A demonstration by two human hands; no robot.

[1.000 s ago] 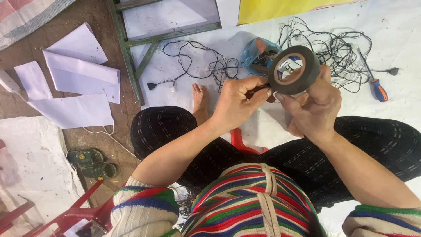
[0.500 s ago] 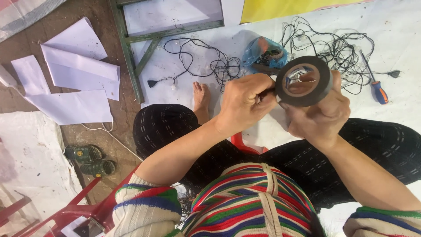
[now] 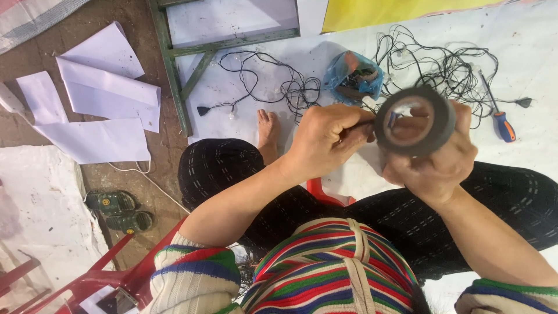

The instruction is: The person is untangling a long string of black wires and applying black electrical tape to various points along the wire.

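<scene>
A roll of black tape (image 3: 415,120) is held up in front of me in the head view. My right hand (image 3: 433,163) grips the roll from below and behind, fingers wrapped round its rim. My left hand (image 3: 324,139) pinches at the roll's left edge, where a thin dark strip of tape runs between fingers and roll. Below the hands are my legs in black patterned trousers (image 3: 232,168) and a bare foot (image 3: 268,131).
A tangle of thin black wires (image 3: 442,64) lies on the white sheet, with a blue plastic bag (image 3: 351,75) and an orange-and-blue screwdriver (image 3: 501,122). A green wooden frame (image 3: 174,70) and white paper sheets (image 3: 99,93) lie left. Green sandals (image 3: 119,210) and red chair legs (image 3: 104,273) are lower left.
Both hands have lifted the tape roll nearer the camera and slightly right. The roll has turned so its hole faces me more squarely.
</scene>
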